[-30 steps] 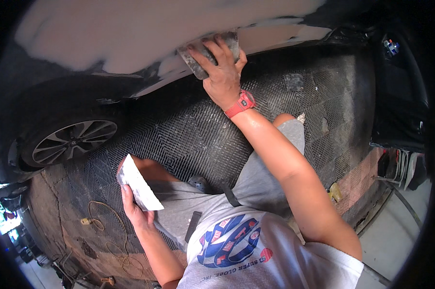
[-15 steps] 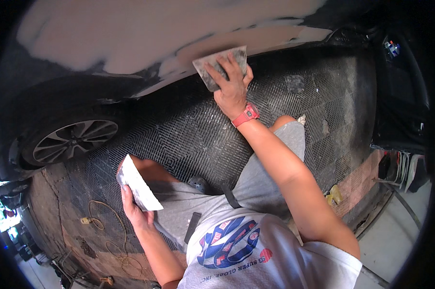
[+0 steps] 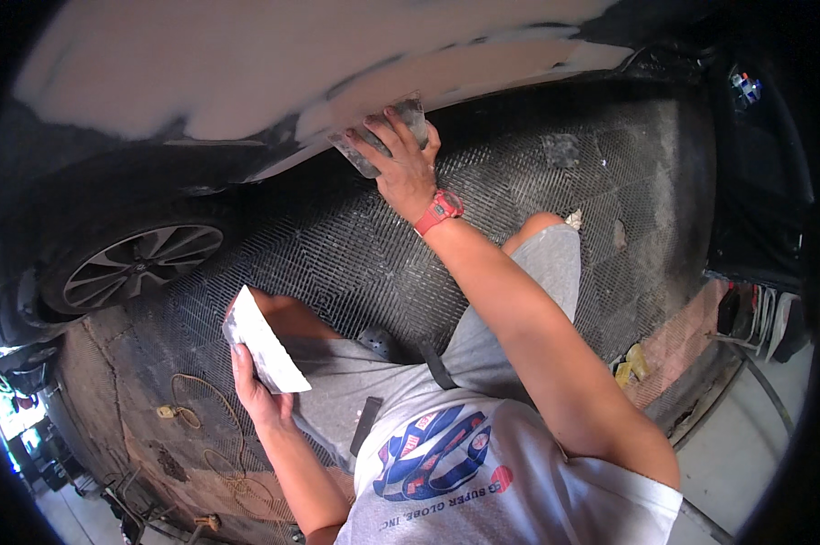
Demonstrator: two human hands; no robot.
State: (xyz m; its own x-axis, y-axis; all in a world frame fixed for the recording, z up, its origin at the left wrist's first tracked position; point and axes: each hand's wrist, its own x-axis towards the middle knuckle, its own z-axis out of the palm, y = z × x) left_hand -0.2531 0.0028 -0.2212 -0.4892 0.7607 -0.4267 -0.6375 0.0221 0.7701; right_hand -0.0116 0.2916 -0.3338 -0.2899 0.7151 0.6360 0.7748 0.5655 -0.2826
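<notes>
Right hand: one [image 3: 405, 173], fingers spread over one grey flat pad [image 3: 357, 156], holding it; its far side is hidden.
Pad: at the lower edge of one car panel [image 3: 237, 64]; whether it touches, I cannot tell.
Left hand: one [image 3: 265, 401], closed on the lower end of one white plate [image 3: 269, 350], held near the knee.
Watch: one, red [image 3: 442, 209], right wrist.
Wheel: one [image 3: 144, 263], left of the hands.
Yellow pieces: two [image 3: 638, 361], near the mat's right edge.

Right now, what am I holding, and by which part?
Right hand: a flat grey plate, fingers spread over its near face. Left hand: a white-faced sheet, held near its lower end.
</notes>
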